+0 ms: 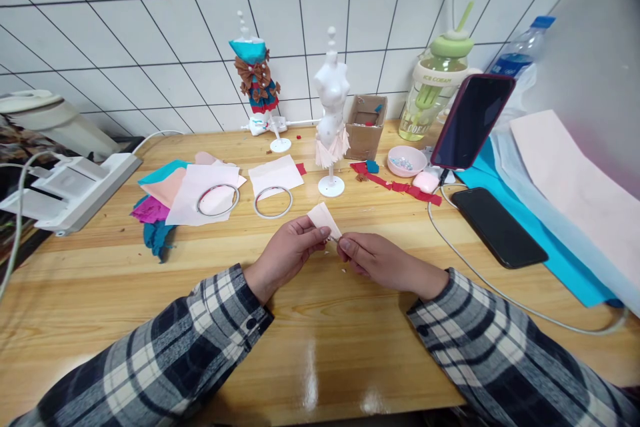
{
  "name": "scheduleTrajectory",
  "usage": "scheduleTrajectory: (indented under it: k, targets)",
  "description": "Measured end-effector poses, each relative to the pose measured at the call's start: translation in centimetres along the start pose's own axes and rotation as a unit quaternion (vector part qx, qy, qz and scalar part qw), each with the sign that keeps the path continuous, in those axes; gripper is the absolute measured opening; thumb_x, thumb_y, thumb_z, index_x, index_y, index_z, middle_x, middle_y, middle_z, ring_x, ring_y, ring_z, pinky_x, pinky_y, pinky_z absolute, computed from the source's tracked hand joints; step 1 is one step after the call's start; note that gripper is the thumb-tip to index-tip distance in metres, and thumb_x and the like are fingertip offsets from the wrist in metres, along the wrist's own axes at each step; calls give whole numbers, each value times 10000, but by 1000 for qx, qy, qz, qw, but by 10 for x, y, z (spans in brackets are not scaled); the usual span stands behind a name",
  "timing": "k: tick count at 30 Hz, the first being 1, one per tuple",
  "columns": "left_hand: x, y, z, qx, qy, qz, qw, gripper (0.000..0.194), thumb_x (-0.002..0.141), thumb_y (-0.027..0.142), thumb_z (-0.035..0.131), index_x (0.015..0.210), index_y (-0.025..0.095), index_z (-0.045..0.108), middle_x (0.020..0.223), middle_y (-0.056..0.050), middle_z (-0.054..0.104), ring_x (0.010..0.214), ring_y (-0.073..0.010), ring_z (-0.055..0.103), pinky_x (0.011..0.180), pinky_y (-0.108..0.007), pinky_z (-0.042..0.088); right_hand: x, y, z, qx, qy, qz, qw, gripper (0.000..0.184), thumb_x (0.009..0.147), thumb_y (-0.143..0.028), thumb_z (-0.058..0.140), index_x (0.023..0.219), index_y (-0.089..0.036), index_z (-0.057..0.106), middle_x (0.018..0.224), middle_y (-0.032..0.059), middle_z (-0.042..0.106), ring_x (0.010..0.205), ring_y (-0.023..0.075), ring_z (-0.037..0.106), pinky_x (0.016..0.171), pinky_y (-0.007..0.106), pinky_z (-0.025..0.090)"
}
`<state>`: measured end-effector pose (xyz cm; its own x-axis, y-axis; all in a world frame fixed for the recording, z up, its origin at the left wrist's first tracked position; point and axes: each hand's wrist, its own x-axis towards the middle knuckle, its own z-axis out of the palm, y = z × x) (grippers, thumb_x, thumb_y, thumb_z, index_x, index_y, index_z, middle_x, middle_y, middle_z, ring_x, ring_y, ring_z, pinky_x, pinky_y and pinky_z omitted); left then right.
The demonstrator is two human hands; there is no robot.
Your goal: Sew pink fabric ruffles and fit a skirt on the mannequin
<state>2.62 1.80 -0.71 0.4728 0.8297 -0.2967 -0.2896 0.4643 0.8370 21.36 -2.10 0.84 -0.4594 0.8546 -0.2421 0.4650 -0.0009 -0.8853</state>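
A small piece of pale pink paper [324,219], folded or layered, is between my hands over the middle of the table. My left hand [290,248] pinches it from the left, thumb on top. At its lower right corner the fingertips of my right hand [377,257] are closed on the edge; the exact grip is partly hidden. Tiny pale scraps [343,270] lie below. Just beyond stands a white mannequin [331,100] on a round base, with a ragged pale pink paper skirt [331,149] around its hips.
Behind left stands a dressed mannequin [254,73]. Coloured paper sheets [187,197] and two rings [273,215] lie left. A cardboard box [367,130], red scraps [400,188], a pink bowl [406,160], a propped phone [473,120], a flat phone [500,227] and a cable [480,275] occupy the right.
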Motion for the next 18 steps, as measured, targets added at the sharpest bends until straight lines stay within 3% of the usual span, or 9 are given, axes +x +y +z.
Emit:
scheduleTrajectory:
  k: [18]
  targets:
    - [1,-2,-1,-12,10,-4,1000,189,713,179,773,885,130,712,851,-46,732,765,-123,643,747,-231,481,3,2,2,-6,8,6,1000,373,986,-453,261,801,-202,467,631,-29,476,586,125,487,587,264,374]
